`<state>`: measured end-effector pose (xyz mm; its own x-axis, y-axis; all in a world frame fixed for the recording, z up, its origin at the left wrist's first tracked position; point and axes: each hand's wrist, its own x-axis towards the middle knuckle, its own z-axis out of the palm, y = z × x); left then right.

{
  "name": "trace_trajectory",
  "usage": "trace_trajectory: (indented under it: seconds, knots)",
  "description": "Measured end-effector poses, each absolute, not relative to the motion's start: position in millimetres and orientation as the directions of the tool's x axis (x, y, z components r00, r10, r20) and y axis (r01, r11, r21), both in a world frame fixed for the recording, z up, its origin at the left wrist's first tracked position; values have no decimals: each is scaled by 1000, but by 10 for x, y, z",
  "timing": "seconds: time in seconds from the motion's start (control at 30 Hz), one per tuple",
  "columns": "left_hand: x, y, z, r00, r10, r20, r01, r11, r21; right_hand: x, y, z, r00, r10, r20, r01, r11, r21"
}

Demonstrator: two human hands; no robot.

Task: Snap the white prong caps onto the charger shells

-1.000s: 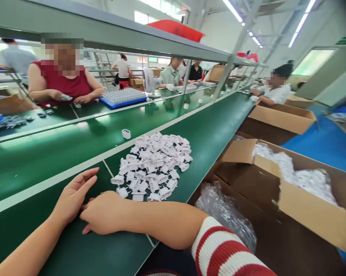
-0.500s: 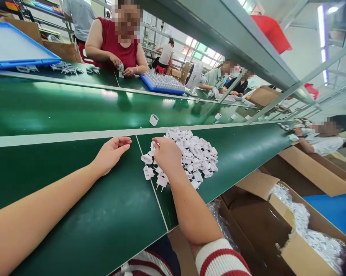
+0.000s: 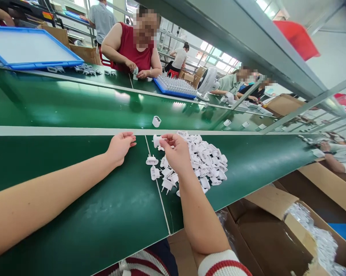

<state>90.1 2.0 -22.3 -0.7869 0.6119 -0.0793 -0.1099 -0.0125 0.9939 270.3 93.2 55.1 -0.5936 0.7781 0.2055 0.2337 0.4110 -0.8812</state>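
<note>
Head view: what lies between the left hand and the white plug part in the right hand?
Head view: green bench top crossed by a thin seam line, between left hand and the plug part pinched by right hand.

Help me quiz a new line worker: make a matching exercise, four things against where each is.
1 left hand
2 right hand
3 lone white cap
4 blue tray

A pinching a plug piece by the heap
B far side, upper left
C empty, resting on the green bench
D alone on the belt

Pairs: 1-C, 2-A, 3-D, 4-B
</note>
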Motion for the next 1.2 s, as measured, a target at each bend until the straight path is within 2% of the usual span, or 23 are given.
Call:
trace_trajectory:
  seconds: [0.03, 0.1, 0.2, 0.37, 0.5, 0.6, 0.7, 0.87, 0.97, 1.1, 1.2]
  knots:
    - [853, 118, -217, -807, 585, -77, -86, 13, 996, 2693, 910, 553, -612, 776, 151, 132, 288, -948]
    - [754, 349, -184, -830, 555, -45, -10, 66, 998, 2659, 860, 547, -676, 736, 25, -11, 24, -1000]
    - [644, 720, -107, -825, 564, 45, 148, 139, 979, 2587, 789, 532, -715, 694, -89, -135, -261, -956]
    - [597, 1206, -99, -786, 600, 147, 344, 227, 911, 2515, 749, 554, -599, 778, -190, -287, -430, -856]
    - [560, 1424, -181, -806, 573, 150, 367, 285, 886, 2531, 766, 578, -658, 686, -310, -256, -591, -765]
    - [525, 1439, -193, -803, 577, 152, 369, 279, 887, 2542, 782, 568, -679, 656, -330, -273, -642, -716]
    - [549, 1188, -159, -742, 645, 185, 404, 210, 890, 2538, 785, 554, -694, 643, -323, -290, -661, -692]
    - [729, 69, -90, -633, 747, 202, 458, 151, 876, 2537, 754, 549, -766, 585, -269, -262, -665, -700]
    - [895, -689, -43, -563, 819, 111, 411, 160, 898, 2544, 719, 513, -815, 520, -254, -197, -661, -724]
    - [1143, -1305, -38, -535, 844, -16, 285, 198, 938, 2541, 637, 415, -881, 401, -251, -57, -617, -785]
    - [1235, -1463, -78, -477, 879, -10, 357, 205, 911, 2541, 546, 359, -910, 330, -253, 57, -503, -862]
